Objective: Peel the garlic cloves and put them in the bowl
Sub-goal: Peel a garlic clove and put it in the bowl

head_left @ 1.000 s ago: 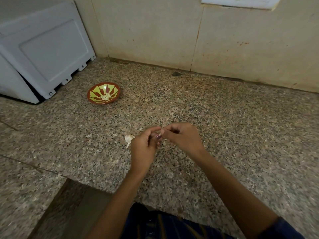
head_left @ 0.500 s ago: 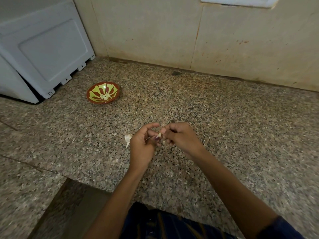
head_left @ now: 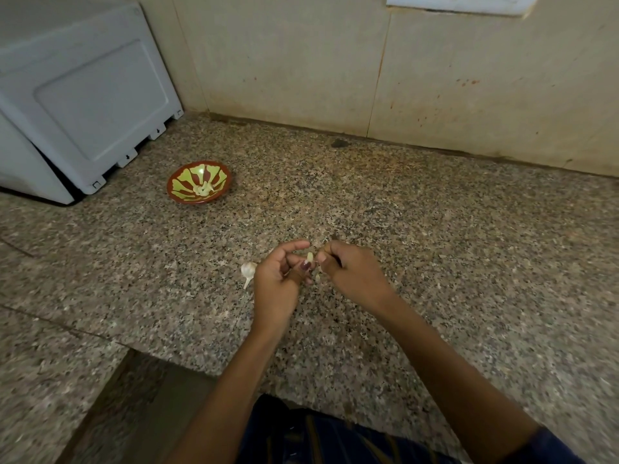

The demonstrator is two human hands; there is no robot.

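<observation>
- Two hands met over the granite counter [head_left: 435, 246]: the left hand [head_left: 278, 279] pinched a pale garlic clove [head_left: 310, 256], now bared since a second earlier.
- The right hand [head_left: 351, 272], fingers curled, pinched what looked like torn skin.
- Peeled cloves lay in the patterned bowl [head_left: 181, 195], well apart; a garlic bulb [head_left: 247, 270] sat beside the left hand.

- Left hand [head_left: 278, 279] is raised ahead of the body, fingers curled, thumb and forefinger arched apart above them.
- Right hand [head_left: 351, 272] sits just beside it, fingers curled inward, fingertips pinched together.
- Both forearms reach forward and converge, bare to the elbows.
</observation>
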